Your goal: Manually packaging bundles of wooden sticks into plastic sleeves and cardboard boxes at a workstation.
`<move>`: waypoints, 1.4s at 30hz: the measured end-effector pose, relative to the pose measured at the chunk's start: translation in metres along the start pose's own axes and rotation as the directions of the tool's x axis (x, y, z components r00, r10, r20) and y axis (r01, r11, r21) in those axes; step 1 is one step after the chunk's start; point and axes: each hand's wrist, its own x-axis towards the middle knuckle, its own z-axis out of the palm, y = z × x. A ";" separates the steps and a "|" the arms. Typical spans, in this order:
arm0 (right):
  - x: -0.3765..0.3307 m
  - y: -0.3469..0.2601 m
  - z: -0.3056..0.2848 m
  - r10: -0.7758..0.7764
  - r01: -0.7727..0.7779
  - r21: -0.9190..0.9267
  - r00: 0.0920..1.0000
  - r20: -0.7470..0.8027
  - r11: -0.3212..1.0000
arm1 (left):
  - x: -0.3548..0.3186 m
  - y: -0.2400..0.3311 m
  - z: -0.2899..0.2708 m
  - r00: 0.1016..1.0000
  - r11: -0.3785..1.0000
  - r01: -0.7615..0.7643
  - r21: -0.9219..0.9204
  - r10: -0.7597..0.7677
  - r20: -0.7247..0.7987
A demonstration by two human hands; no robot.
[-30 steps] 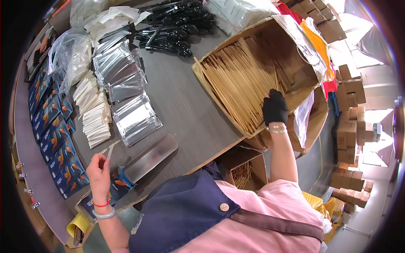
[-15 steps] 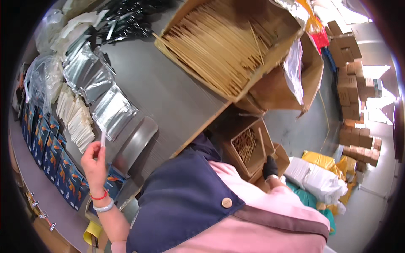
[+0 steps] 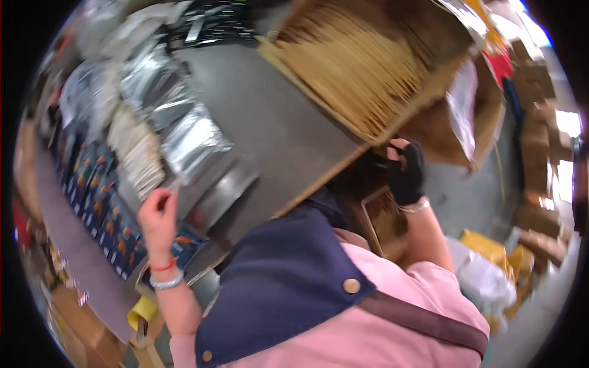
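Observation:
My left hand is over the near left of the table, thumb and fingertips pinched on a thin whitish strip, blurred now. Just beyond it lie silver foil pouches and a row of cream-coloured flat pieces. My right hand, in a black fingerless glove, is raised beside the table edge with fingers curled; what they hold, if anything, cannot be made out. Close to it is the corner of a large carton full of thin wooden sticks. A smaller carton sits below, partly hidden by my right arm.
Dark blue printed packets stand in a row at the left. Clear plastic bags and black glossy packs lie farther back. Right, on the floor, are white and yellow sacks and stacked cartons.
My right hand has risen from the smaller carton to the large carton's corner. My left hand keeps its pinch near the foil pouches. The whole view has shifted and blurred.

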 end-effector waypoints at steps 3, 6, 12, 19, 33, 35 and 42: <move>0.072 -0.043 0.016 -0.263 0.262 0.019 0.965 0.017 0.965 | 0.012 0.011 0.015 0.995 0.998 -0.038 0.049 0.042 -0.093; 0.112 -0.010 0.044 -0.237 0.237 0.007 0.968 0.079 0.971 | 0.024 0.020 0.029 0.982 0.987 -0.136 0.082 0.145 -0.121; 0.122 0.035 0.081 0.095 0.029 -0.406 0.955 0.282 0.914 | 0.057 -0.003 0.062 0.938 0.933 -0.256 0.255 0.303 -0.167; 0.120 0.033 0.087 0.198 -0.103 -0.283 0.923 0.331 0.953 | 0.073 0.001 0.061 0.994 0.951 -0.081 0.298 0.101 -0.050; 0.123 0.044 0.081 0.237 -0.119 -0.303 0.891 0.387 0.945 | -0.017 0.043 0.032 0.984 0.991 -0.102 0.092 0.087 0.158; 0.127 0.044 0.077 0.273 -0.144 -0.344 0.890 0.365 0.928 | -0.029 0.035 0.038 0.968 0.936 -0.250 0.246 0.245 0.050; 0.138 0.033 0.049 0.313 -0.236 -0.355 0.933 0.179 0.905 | -0.044 0.024 0.039 0.962 0.917 -0.245 0.315 0.269 -0.035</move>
